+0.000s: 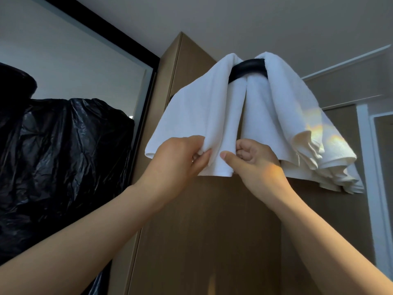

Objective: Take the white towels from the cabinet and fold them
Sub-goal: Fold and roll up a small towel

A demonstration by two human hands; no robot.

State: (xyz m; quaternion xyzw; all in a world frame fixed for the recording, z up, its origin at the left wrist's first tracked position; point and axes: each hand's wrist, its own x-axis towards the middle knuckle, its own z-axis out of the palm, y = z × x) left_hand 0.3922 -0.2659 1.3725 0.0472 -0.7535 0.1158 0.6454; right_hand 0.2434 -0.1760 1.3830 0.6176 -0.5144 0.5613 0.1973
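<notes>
My two bare forearms reach up from the bottom of the view. My left hand (178, 158) pinches the lower hem of a soft white terry-cloth towel (202, 116), thumb and curled fingers closed on a fold of the cloth. My right hand (255, 160), just beside it, has its fingers curled into the same hanging edge and its thumb laid against the towel's bottom corner, so both hands hold this towel, well below the black curved bar (247, 69) it hangs from. The towel drapes over the left end of that bar and spreads downward like a sleeve. A second white towel (297, 135) drapes over the bar's right end and falls in bunched folds below and to the right of it, with a patch of warm light on it. Behind the bar stands a tall brown wooden cabinet (212, 220). Left of the bar, crinkled black plastic sheeting (63, 145) covers something bulky. Above the bar is a plain pale ceiling (234, 18).
</notes>
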